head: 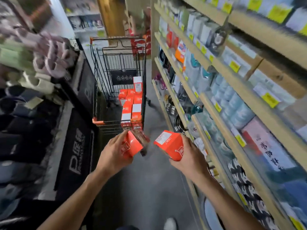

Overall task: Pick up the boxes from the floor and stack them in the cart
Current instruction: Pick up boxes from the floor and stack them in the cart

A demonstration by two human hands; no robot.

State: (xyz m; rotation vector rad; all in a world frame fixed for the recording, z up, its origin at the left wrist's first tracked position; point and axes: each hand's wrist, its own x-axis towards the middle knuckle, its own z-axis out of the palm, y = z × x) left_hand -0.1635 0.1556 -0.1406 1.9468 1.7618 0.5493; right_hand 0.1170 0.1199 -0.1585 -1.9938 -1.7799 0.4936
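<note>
My left hand [113, 151] grips an orange box [132, 145] with a dark printed side, held tilted just short of the cart's near rim. My right hand [187, 156] holds a second orange box [169, 143] with a white label on top, to the right of the first. Ahead stands a black wire shopping cart [98, 90] with orange corner caps. Several orange and white boxes [131, 103] are stacked along its right side. The picture is motion-blurred.
A wooden shelf unit [216, 100] full of packaged goods with yellow price tags runs along the right. Slippers [49, 60] and dark goods hang on the left above black printed mats [76, 151]. The grey aisle floor [149, 188] runs between them; a white shoe [169, 224] shows below.
</note>
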